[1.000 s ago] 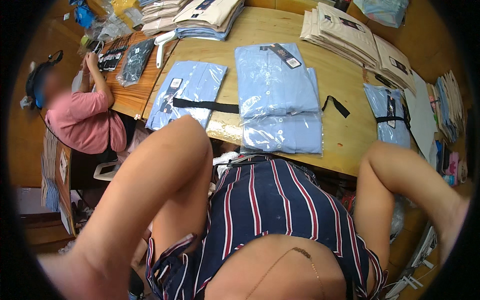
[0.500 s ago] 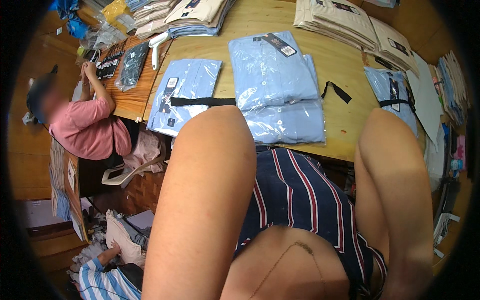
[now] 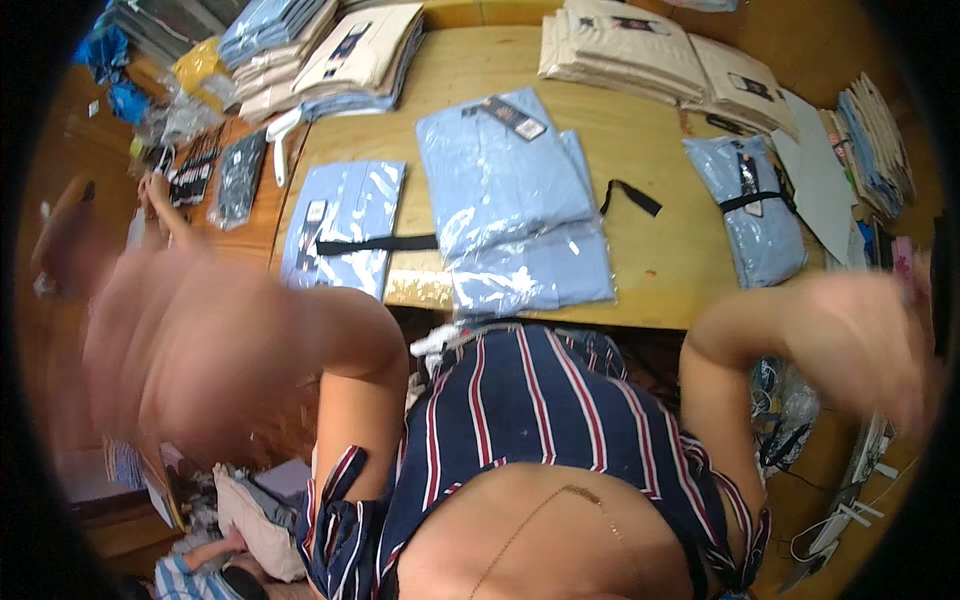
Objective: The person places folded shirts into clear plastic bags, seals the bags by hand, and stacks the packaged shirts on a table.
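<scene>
My left hand is raised beside the table's left front edge, its fingers smeared by motion. Out at the right, beyond the table's front corner, my right hand is blurred as well. Between them, a stack of folded light-blue shirts in clear plastic lies on the table. A black strap sticks out on its left, and a strap end on its right. Nearest my left hand is a single bagged blue shirt. A bagged blue bundle with a black band round it lies near my right hand.
Cream folded shirts are stacked at the back right, and cream and blue ones at the back left. A white handled tool lies by a dark bagged item. A person sits left; another's striped sleeve shows below.
Both forearms have swung outward and upward, bringing my blurred hands into view at the left and right. The view has shifted slightly; the shirts keep their arrangement.
</scene>
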### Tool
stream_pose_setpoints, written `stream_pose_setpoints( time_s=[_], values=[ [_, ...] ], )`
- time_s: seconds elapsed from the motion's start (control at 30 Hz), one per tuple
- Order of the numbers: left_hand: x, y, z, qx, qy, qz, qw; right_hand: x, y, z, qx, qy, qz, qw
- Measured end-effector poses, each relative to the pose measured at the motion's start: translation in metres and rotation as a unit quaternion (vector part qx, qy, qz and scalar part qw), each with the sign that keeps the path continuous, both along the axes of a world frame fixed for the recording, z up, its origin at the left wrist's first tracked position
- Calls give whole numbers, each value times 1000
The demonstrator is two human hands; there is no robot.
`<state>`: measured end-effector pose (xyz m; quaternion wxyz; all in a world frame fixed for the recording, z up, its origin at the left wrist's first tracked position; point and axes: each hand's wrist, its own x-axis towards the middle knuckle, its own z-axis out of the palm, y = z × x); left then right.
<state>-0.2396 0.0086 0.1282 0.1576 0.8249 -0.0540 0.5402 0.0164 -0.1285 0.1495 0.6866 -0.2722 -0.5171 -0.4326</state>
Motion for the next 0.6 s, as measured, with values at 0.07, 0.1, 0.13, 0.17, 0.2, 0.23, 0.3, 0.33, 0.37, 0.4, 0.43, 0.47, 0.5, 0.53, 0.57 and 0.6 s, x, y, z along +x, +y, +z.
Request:
stream_pose_setpoints(
  time_s=[0.07,0.1,0.13,0.17,0.2,0.23,0.3,0.33,0.37,0.4,0.43,0.47,0.5,0.53,0.57,0.6],
  values=[
    [41,18,-17,-57,164,7,985,24,16,-49,-173,144,-21,974],
    [61,31,-38,-70,236,20,969,33,29,-89,-267,216,-5,939],
    [89,50,-67,-65,307,15,949,39,29,-130,-295,366,99,877],
    [116,66,-98,-41,383,19,923,43,21,-157,-384,393,63,833],
    [138,78,-126,0,459,25,888,48,13,-188,-414,408,21,814],
    [158,87,-151,42,535,22,844,46,1,-205,-448,426,-26,786],
    [186,97,-180,117,639,6,760,43,-22,-217,-466,441,-53,765],
    [197,100,-184,147,666,-3,731,44,-34,-222,-477,443,-65,756],
    [205,101,-184,176,689,-12,703,45,-46,-226,-486,449,-81,746],
    [211,103,-173,215,703,-16,678,47,-51,-230,-475,463,-71,745],
    [216,104,-164,249,713,-20,655,50,-55,-233,-464,476,-62,744],
    [217,105,-157,247,727,-28,640,53,-57,-234,-454,489,-51,744],
    [216,108,-150,251,742,-36,621,53,-55,-235,-450,490,-47,746],
    [213,111,-145,254,756,-44,602,54,-51,-234,-446,490,-42,748],
    [211,114,-142,268,745,-39,609,54,-46,-233,-444,489,-37,750],
    [204,119,-140,278,737,-32,615,52,-36,-230,-451,468,-20,760]
  ],
)
